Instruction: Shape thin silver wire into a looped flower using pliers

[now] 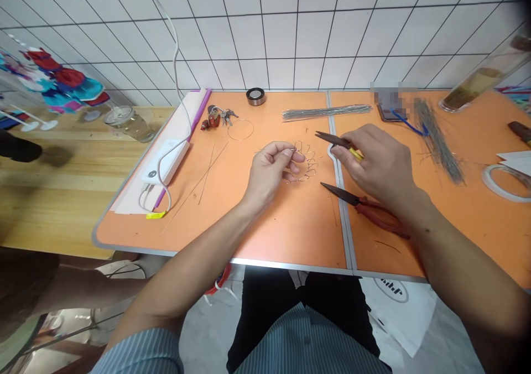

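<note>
My left hand [271, 166] pinches a thin wire piece bent into several small loops [306, 161], held just above the orange table [257, 219]. My right hand [375, 158] is closed round pliers with yellow handles [337, 141], whose dark jaws point left toward the looped wire. A second pair of pliers with red handles [365, 208] lies on the table just under my right wrist.
A bundle of straight wires [326, 112] lies at the back, another bundle [440, 141] to the right. A key bunch [218, 118] with a wire ring, a tape roll [255, 95], a white power strip [166, 161], loose wires [207, 172] and a glass jar [128, 122] sit left.
</note>
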`<move>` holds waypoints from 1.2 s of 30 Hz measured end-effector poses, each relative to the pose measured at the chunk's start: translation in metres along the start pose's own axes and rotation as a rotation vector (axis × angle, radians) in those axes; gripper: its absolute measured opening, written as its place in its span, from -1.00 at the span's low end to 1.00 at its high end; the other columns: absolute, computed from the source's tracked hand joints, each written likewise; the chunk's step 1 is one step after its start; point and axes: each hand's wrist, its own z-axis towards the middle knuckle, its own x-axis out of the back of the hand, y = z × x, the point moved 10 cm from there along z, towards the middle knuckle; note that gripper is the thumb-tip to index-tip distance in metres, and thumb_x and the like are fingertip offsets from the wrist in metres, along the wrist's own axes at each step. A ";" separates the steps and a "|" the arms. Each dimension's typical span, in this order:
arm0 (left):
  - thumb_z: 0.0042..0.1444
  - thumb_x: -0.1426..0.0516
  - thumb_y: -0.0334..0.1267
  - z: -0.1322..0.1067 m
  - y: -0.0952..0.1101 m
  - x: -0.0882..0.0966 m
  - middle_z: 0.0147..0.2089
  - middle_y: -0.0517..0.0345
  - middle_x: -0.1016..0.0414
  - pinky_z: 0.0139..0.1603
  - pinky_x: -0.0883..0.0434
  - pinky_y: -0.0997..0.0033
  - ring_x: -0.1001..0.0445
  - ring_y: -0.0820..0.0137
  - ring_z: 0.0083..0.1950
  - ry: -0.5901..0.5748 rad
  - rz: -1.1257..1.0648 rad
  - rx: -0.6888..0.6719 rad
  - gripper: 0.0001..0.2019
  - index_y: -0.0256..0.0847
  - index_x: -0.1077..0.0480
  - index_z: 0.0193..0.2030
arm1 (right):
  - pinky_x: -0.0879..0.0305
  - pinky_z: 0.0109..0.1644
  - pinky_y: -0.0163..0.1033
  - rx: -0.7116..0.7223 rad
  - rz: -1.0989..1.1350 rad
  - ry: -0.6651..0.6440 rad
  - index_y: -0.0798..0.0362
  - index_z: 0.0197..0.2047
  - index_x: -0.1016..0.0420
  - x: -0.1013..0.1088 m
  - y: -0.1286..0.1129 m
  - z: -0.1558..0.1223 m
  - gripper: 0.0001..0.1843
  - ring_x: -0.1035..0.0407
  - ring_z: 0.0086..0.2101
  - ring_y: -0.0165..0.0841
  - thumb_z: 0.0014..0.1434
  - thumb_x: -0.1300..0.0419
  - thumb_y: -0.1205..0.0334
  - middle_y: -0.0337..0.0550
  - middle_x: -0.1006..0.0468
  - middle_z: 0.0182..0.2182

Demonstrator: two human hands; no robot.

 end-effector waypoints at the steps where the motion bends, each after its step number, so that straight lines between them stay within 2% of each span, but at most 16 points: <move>1: 0.29 -0.35 -0.14 0.001 -0.002 -0.001 -0.19 0.09 -0.72 -0.45 -0.47 0.53 -0.56 0.47 -0.37 -0.017 -0.025 0.024 -0.82 -0.17 -0.54 -0.13 | -0.20 -0.21 -0.03 0.000 0.041 -0.026 -0.07 -0.06 -0.68 -0.004 0.008 0.002 -0.60 -0.52 -0.12 -0.04 0.56 -0.13 -0.15 0.03 -0.69 -0.12; 5: 0.23 -0.39 -0.16 0.002 -0.009 -0.005 -0.24 0.09 -0.73 -0.51 -0.42 0.56 -0.54 0.49 -0.45 -0.061 -0.126 0.133 -0.77 -0.19 -0.50 -0.11 | -0.28 -0.18 -0.05 0.050 0.098 -0.106 -0.06 -0.02 -0.67 -0.024 0.020 0.002 -0.61 -0.55 -0.12 -0.08 0.55 -0.14 -0.13 -0.01 -0.71 -0.10; 10: 0.31 -0.31 -0.26 0.000 -0.013 -0.012 -0.31 0.14 -0.70 -0.53 -0.37 0.58 -0.50 0.53 -0.52 -0.093 -0.257 0.235 -0.87 -0.19 -0.47 -0.09 | -0.32 -0.14 -0.07 0.076 0.135 -0.154 -0.05 -0.04 -0.65 -0.045 0.007 -0.005 -0.64 -0.56 -0.12 -0.12 0.55 -0.14 -0.09 -0.03 -0.71 -0.11; 13: 0.38 -0.26 -0.30 -0.001 -0.016 -0.015 -0.34 0.16 -0.67 -0.54 -0.35 0.59 -0.44 0.55 -0.55 -0.102 -0.353 0.291 -0.94 -0.20 -0.47 -0.09 | -0.32 -0.15 -0.09 0.087 0.203 -0.173 -0.05 -0.06 -0.63 -0.055 0.000 -0.008 -0.57 -0.54 -0.15 -0.15 0.56 -0.12 -0.18 -0.03 -0.70 -0.13; 16: 0.43 -0.20 -0.36 -0.002 -0.020 -0.017 -0.37 0.17 -0.65 -0.56 -0.31 0.61 -0.41 0.56 -0.56 -0.088 -0.465 0.364 -0.97 -0.21 -0.48 -0.09 | -0.34 -0.11 -0.09 0.108 0.264 -0.151 -0.03 -0.04 -0.61 -0.058 -0.005 -0.010 -0.51 -0.54 -0.15 -0.16 0.57 -0.07 -0.23 -0.02 -0.68 -0.15; 20: 0.47 -0.15 -0.39 -0.005 -0.026 -0.018 -0.40 0.20 -0.60 -0.56 -0.31 0.64 -0.38 0.57 -0.55 -0.048 -0.562 0.430 -0.90 -0.20 -0.48 -0.10 | -0.35 -0.09 -0.08 0.105 0.259 -0.095 -0.02 0.00 -0.61 -0.056 -0.012 -0.012 -0.54 -0.54 -0.13 -0.15 0.61 -0.04 -0.16 0.00 -0.68 -0.13; 31: 0.53 -0.04 -0.42 -0.009 -0.022 -0.023 -0.42 0.22 -0.58 -0.56 -0.29 0.64 -0.40 0.56 -0.57 -0.042 -0.622 0.392 -0.84 -0.18 -0.44 -0.05 | -0.27 -0.24 -0.13 0.073 0.156 -0.008 0.03 0.06 -0.60 -0.054 -0.022 -0.019 -0.44 -0.55 -0.13 -0.17 0.63 0.03 -0.23 0.00 -0.67 -0.13; 36: 0.55 0.02 -0.43 -0.010 -0.021 -0.027 -0.42 0.19 -0.60 -0.56 -0.31 0.65 -0.43 0.54 -0.57 -0.066 -0.642 0.370 -0.79 -0.19 -0.43 -0.04 | -0.26 -0.28 -0.13 0.057 0.115 -0.015 -0.01 0.08 -0.59 -0.057 -0.022 -0.021 -0.38 -0.55 -0.13 -0.17 0.63 0.11 -0.28 -0.02 -0.67 -0.12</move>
